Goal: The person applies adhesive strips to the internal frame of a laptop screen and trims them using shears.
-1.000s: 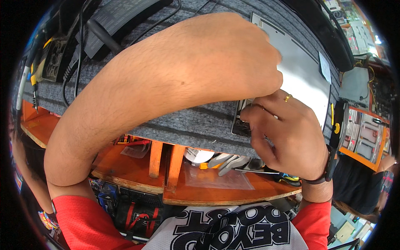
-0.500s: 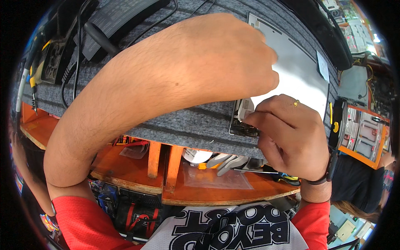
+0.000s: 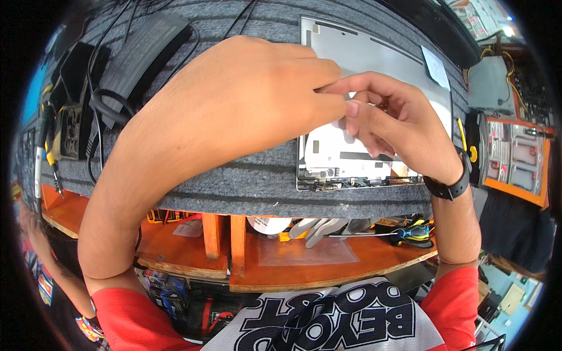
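A silver laptop panel (image 3: 374,54) lies on the grey striped mat, with small dark electronic parts (image 3: 328,182) along its near edge. My left hand (image 3: 281,88) is over the panel's left side, palm down, with its fingers curled closed. Meeting its fingertips above the panel, my right hand (image 3: 398,120) has thumb and forefinger drawn together and the other fingers loosely bent. Whatever sits between the fingertips of both hands is hidden by the fingers. On my right wrist is a black band (image 3: 449,182).
A black power adapter (image 3: 143,58) with cables lies at left, beside a black holder (image 3: 76,126) and pen-like tools. Below the mat, an orange wooden shelf (image 3: 293,274) holds pliers (image 3: 413,234) and a white roll (image 3: 268,224). An orange-edged parts case (image 3: 515,155) stands at right.
My right hand has lifted from the panel's near left corner and moved up to my left hand's fingertips. The near-edge parts have come into sight. The whole view has shifted slightly.
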`<action>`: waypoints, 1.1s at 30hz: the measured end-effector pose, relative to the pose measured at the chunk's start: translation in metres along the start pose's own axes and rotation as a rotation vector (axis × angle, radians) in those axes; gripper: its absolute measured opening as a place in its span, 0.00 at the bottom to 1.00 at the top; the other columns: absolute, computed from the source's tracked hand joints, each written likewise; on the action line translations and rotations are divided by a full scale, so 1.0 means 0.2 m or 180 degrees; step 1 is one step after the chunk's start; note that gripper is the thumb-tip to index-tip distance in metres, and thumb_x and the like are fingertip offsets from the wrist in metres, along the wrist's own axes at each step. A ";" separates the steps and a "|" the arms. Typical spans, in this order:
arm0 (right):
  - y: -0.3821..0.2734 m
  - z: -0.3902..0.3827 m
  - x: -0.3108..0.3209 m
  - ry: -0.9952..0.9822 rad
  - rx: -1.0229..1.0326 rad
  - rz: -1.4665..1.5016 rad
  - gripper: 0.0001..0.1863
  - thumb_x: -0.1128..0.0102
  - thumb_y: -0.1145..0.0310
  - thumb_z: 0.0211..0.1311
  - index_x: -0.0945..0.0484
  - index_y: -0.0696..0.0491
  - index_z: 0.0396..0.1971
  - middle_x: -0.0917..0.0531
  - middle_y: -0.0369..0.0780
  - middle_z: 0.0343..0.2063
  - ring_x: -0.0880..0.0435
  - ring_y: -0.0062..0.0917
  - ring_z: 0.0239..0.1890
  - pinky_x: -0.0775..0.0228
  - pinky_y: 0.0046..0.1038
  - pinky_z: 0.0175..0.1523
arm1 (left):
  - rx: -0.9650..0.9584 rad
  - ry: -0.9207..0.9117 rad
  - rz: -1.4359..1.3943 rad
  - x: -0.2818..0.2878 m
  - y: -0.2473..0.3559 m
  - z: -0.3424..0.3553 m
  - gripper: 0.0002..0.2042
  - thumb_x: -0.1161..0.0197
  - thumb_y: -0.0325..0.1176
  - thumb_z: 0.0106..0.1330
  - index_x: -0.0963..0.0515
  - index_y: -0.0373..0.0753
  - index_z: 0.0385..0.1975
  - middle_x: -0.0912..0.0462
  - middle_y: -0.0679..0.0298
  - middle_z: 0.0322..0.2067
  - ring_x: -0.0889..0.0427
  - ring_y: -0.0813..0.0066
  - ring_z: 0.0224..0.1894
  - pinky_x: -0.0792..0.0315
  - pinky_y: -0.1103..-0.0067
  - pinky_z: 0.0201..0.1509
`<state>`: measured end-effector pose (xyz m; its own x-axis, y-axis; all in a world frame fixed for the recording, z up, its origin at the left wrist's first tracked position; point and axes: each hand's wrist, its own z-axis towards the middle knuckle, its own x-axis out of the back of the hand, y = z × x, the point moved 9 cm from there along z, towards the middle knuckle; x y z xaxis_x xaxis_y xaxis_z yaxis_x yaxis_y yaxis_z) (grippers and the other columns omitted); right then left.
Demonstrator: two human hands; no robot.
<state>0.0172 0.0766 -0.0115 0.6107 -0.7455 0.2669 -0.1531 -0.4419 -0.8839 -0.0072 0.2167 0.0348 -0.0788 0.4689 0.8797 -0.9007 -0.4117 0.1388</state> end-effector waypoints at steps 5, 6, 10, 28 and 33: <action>0.03 0.06 -0.05 -0.0656 -0.0228 0.0696 0.18 0.41 0.68 0.76 0.20 0.62 0.59 0.17 0.34 0.27 0.28 0.10 0.17 0.41 0.15 0.20 | 0.0277 -0.0097 -0.0224 0.02 0.00 0.02 0.07 0.32 0.30 0.62 0.22 0.40 0.36 0.21 0.66 0.36 0.18 0.64 0.34 0.24 0.71 0.34; 0.03 0.07 -0.05 -0.0770 -0.0184 0.0695 0.20 0.39 0.69 0.75 0.21 0.63 0.60 0.16 0.35 0.27 0.28 0.10 0.17 0.43 0.15 0.19 | 0.0286 -0.0151 -0.0204 0.02 0.00 0.02 0.07 0.31 0.30 0.62 0.21 0.40 0.36 0.22 0.66 0.35 0.19 0.65 0.33 0.25 0.71 0.34; 0.05 0.11 -0.07 -0.1236 -0.0180 0.0996 0.20 0.38 0.69 0.74 0.20 0.62 0.60 0.16 0.36 0.27 0.29 0.09 0.17 0.44 0.15 0.19 | 0.0528 -0.0247 -0.0334 0.02 -0.02 0.03 0.07 0.29 0.32 0.62 0.20 0.42 0.37 0.23 0.66 0.34 0.20 0.66 0.31 0.27 0.71 0.33; 0.05 0.11 -0.08 -0.1322 -0.0146 0.0817 0.15 0.35 0.69 0.72 0.18 0.62 0.52 0.15 0.36 0.30 0.29 0.09 0.18 0.44 0.14 0.20 | 0.0539 -0.0294 -0.0246 0.03 -0.02 0.02 0.08 0.30 0.29 0.55 0.19 0.45 0.34 0.22 0.69 0.35 0.19 0.69 0.32 0.26 0.73 0.32; 0.06 0.11 -0.09 -0.1242 -0.0114 0.0797 0.16 0.35 0.69 0.71 0.18 0.63 0.52 0.15 0.36 0.30 0.28 0.09 0.18 0.43 0.13 0.20 | 0.0224 -0.0216 -0.0032 0.04 0.01 0.04 0.07 0.31 0.29 0.56 0.19 0.44 0.34 0.22 0.69 0.35 0.19 0.69 0.33 0.26 0.73 0.33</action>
<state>0.0213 0.0958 -0.0353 0.7972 -0.5909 -0.1236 -0.3556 -0.2943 -0.8871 -0.0067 0.2133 0.0463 -0.0387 0.4203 0.9066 -0.8689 -0.4623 0.1772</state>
